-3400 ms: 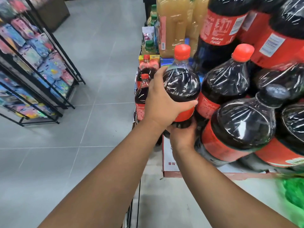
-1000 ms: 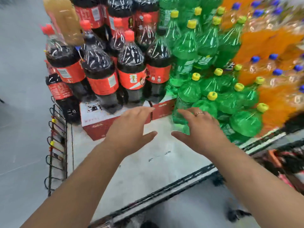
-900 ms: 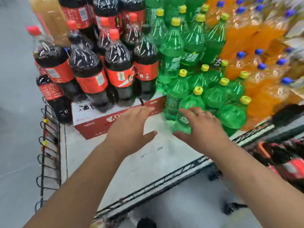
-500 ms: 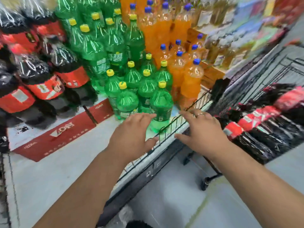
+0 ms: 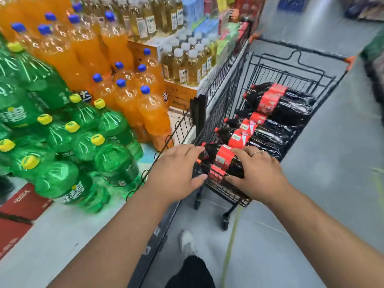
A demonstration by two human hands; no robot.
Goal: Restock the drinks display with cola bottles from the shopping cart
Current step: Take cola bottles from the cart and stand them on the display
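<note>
Since 0.5 s ago the view has swung right and both arms have left the display's wire edge for the near end of the shopping cart (image 5: 276, 59). The left grip (image 5: 176, 171) and the right grip (image 5: 255, 173) are both open with fingers spread, 1 on each side of the nearest cola bottle (image 5: 223, 157). The right grip's fingers lie over its dark body; whether either grip actually touches it cannot be told. That bottle lies on its side, long axis across the cart, neck and red cap pointing left toward the display. Its base is hidden under the right grip. Behind it more cola bottles (image 5: 278, 107) lie the same way in the cart's basket, stacked and overlapping, so their count is unclear. Left of the cart, the display shelf (image 5: 62, 235) carries upright green bottles (image 5: 112, 132), orange bottles (image 5: 128, 100) and pale yellow bottles (image 5: 187, 65), blurred and cut off at the frame edge. A shoe (image 5: 187, 242) stands on the grey floor (image 5: 322, 183)
</note>
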